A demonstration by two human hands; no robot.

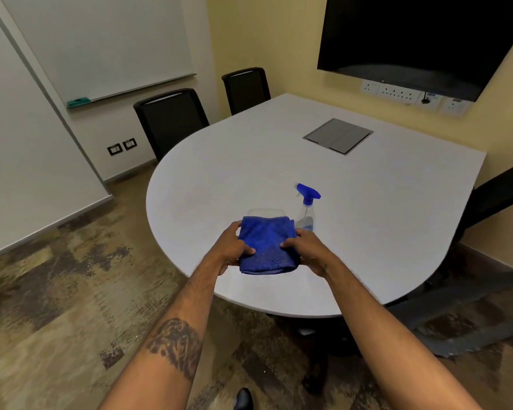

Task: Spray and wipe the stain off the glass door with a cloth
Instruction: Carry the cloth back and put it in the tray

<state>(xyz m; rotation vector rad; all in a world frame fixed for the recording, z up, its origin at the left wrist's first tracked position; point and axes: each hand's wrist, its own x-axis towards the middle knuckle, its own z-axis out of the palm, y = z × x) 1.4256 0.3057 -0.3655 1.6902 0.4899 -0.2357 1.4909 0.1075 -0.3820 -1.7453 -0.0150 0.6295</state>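
At the near edge of the table [367, 232] we hold a folded blue cloth [265, 247] between both hands. Our left hand [233, 247] grips its left side, thumb laid over the top and fingers curled under, and our right hand [307, 251] pinches the right side the same way. The cloth sits low over the tabletop; we cannot tell whether its underside touches the surface or hangs just clear of it. It looks dry and neatly folded, with no sign that it has wiped anything.

Just beyond the cloth, close to our right hand, stands the spray bottle [306, 210], upright on the table, with a blue trigger head and a clear body that shows some liquid near the bottom. Neither hand touches it. Something pale and see-through lies right behind the cloth; we cannot make out what it is.

Farther across the table is a grey hatch [338, 136] set flush in the top. Two dark chairs [171, 121] are pushed in at the far side, a whiteboard [101, 45] hangs on the left wall and a black screen [421, 37] on the right.

The glass door is nowhere in view, and so no stain either. We judge the task barely begun: we have the cloth in hand, but the bottle is yet to be picked up, and going to the door, spraying and wiping all remain.
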